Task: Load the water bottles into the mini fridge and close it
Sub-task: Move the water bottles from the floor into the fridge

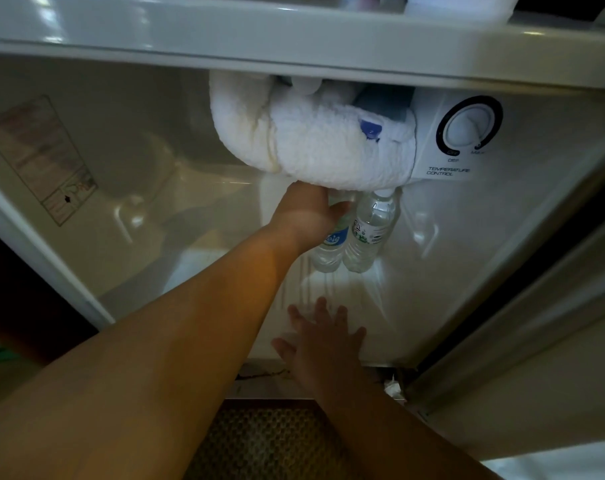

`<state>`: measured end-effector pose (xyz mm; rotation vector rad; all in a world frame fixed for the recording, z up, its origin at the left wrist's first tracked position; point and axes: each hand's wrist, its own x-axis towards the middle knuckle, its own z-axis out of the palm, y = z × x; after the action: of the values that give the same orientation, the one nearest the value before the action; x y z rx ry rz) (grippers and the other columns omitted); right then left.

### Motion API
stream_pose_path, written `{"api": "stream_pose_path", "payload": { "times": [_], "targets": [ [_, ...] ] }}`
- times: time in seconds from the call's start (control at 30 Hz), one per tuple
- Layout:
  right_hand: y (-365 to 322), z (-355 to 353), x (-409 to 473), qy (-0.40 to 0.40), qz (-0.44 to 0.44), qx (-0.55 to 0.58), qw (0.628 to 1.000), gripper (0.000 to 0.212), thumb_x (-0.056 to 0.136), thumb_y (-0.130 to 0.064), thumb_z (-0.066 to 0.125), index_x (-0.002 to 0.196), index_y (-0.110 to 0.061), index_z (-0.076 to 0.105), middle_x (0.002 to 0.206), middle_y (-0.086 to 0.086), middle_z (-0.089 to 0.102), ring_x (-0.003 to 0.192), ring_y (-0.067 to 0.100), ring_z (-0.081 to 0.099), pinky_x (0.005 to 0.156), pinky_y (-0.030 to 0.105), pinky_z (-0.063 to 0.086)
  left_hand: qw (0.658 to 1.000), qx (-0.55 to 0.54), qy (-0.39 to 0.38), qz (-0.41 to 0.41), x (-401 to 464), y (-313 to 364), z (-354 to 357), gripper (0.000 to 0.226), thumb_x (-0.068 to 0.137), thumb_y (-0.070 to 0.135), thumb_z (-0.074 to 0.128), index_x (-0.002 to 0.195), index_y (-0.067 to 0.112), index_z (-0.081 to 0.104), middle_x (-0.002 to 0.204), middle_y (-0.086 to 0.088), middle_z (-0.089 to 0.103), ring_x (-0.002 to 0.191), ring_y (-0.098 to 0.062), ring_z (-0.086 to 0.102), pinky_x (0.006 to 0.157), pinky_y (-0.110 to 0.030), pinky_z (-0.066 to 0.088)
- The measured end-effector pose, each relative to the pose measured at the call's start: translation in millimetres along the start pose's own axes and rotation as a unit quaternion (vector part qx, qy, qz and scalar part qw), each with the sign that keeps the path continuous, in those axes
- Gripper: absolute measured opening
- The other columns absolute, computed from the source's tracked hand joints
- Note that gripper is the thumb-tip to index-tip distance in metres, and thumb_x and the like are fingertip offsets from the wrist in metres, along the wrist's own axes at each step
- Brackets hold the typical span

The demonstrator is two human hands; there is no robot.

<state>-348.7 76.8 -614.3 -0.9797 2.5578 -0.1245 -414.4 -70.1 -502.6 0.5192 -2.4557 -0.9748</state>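
A person is reaching into an open mini fridge (128, 143), seen from above through a head-worn wide-angle camera. The left hand (309, 216) is extending deep into the white interior and is wrapping around the upper part of a clear water bottle with a blue label (332, 247), its thumb lying across the bottle's shoulder; the other fingers are hidden behind the bottle, so how tightly they are gripping cannot be told. That bottle is standing upright on the fridge floor toward the far side of the compartment, touching a second clear water bottle with a white and green label (368, 233) just to its right. Both bottles are sitting directly under a thick crust of frost (311, 143) that is bulging down from the freezer box at the top of the cavity. To the right of the frost, a round temperature control dial (469, 126) is showing on a white panel. The right hand (323, 336) is resting nearer the camera with its fingers spread wide and empty, palm down over the front of the fridge floor. A faded label sticker (39, 157) is clinging to the left inner wall. The fridge door (543, 372) is standing open at the right, and a woven mat (270, 441) is lying on the floor in the near foreground.
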Motion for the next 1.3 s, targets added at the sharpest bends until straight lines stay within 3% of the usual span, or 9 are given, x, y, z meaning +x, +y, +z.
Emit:
{"api": "stream_pose_path", "payload": {
  "times": [0.17, 0.37, 0.5, 0.6, 0.73, 0.97, 1.13, 1.23, 1.3],
  "targets": [
    [-1, -2, -1, -0.001, 0.001, -0.007, 1.000, 0.072, 0.099, -0.070, 0.037, 0.160, -0.046, 0.009, 0.173, 0.006, -0.006, 0.156, 0.044, -0.007, 0.117, 0.075, 0.002, 1.000, -0.013, -0.012, 0.017, -9, 3, 2, 0.040, 0.089, 0.035, 0.077, 0.124, 0.021, 0.063, 0.107, 0.007, 0.060, 0.104, -0.015, 0.061, 0.085, -0.027, 0.044],
    [-4, -2, 2, -0.020, -0.001, -0.038, 0.999, 0.071, 0.100, -0.069, 0.033, 0.161, -0.041, 0.008, 0.172, 0.010, -0.003, 0.155, 0.048, -0.003, 0.114, 0.077, 0.005, 0.999, 0.031, 0.001, 0.007, -21, 0, -7, 0.071, 0.090, 0.042, 0.077, 0.148, 0.015, 0.046, 0.138, -0.012, 0.053, 0.124, -0.027, 0.056, 0.094, -0.026, 0.040],
    [-18, -12, 4, 0.005, -0.057, -0.049, 0.997, 0.066, 0.098, -0.064, 0.041, 0.154, -0.034, 0.023, 0.163, 0.010, 0.019, 0.151, 0.044, 0.012, 0.115, 0.074, 0.013, 0.996, 0.081, 0.025, -0.013, -51, -5, -35, 0.072, 0.094, 0.040, 0.071, 0.152, 0.017, 0.034, 0.137, -0.014, 0.051, 0.122, -0.030, 0.055, 0.100, -0.039, 0.049],
    [-42, -17, 0, 0.079, -0.176, -0.025, 0.981, 0.055, 0.097, -0.057, 0.047, 0.145, -0.031, 0.041, 0.151, 0.006, 0.041, 0.138, 0.033, 0.038, 0.111, 0.058, 0.036, 0.993, 0.115, 0.023, -0.015, -98, -14, -67, 0.052, 0.097, 0.035, 0.068, 0.143, 0.025, 0.044, 0.134, -0.005, 0.054, 0.112, -0.022, 0.061, 0.095, -0.037, 0.054],
    [-82, -12, -8, 0.198, -0.378, -0.029, 0.904, 0.030, 0.095, -0.039, 0.056, 0.109, -0.016, 0.068, 0.103, 0.008, 0.069, 0.087, 0.030, 0.062, 0.068, 0.042, 0.053, 0.979, 0.187, -0.012, 0.084, -175, -46, -140, 0.023, 0.100, 0.030, 0.063, 0.122, 0.025, 0.061, 0.110, 0.005, 0.061, 0.088, -0.006, 0.057, 0.077, -0.028, 0.053],
    [-167, 24, -25, 0.158, -0.662, -0.060, 0.730, 0.022, 0.100, -0.030, 0.057, 0.099, -0.014, 0.072, 0.089, 0.010, 0.065, 0.073, 0.029, 0.058, 0.059, 0.043, 0.050, 0.898, 0.391, -0.046, 0.196, -319, -110, -265, 0.020, 0.101, 0.017, 0.060, 0.096, 0.002, 0.071, 0.085, -0.016, 0.060, 0.073, -0.034, 0.055, 0.068, -0.042, 0.047],
    [-233, 71, -57, 0.030, -0.769, -0.081, 0.633, 0.021, 0.100, -0.030, 0.051, 0.092, -0.020, 0.068, 0.079, 0.001, 0.059, 0.063, 0.018, 0.055, 0.050, 0.031, 0.039, 0.880, 0.467, -0.091, 0.023, -429, -150, -317, 0.020, 0.101, 0.029, 0.062, 0.096, 0.011, 0.068, 0.087, -0.008, 0.060, 0.073, -0.023, 0.054, 0.066, -0.033, 0.046],
    [-262, 120, -85, -0.116, -0.729, -0.124, 0.663, 0.022, 0.102, -0.041, 0.041, 0.096, -0.026, 0.056, 0.083, -0.007, 0.053, 0.071, 0.015, 0.055, 0.060, 0.031, 0.047, 0.878, 0.452, -0.059, -0.145, -484, -168, -323, 0.034, 0.100, 0.054, 0.050, 0.104, 0.023, 0.061, 0.092, 0.002, 0.058, 0.074, -0.013, 0.051, 0.065, -0.021, 0.037],
    [-274, 156, -106, -0.186, -0.648, -0.137, 0.725, 0.023, 0.101, -0.050, 0.047, 0.095, -0.029, 0.053, 0.083, -0.010, 0.051, 0.073, 0.011, 0.055, 0.062, 0.030, 0.046, 0.861, 0.443, -0.051, -0.245, -518, -177, -320, 0.042, 0.096, 0.070, 0.042, 0.104, 0.031, 0.057, 0.091, 0.010, 0.054, 0.074, -0.006, 0.047, 0.061, -0.015, 0.030]
  ]
}}
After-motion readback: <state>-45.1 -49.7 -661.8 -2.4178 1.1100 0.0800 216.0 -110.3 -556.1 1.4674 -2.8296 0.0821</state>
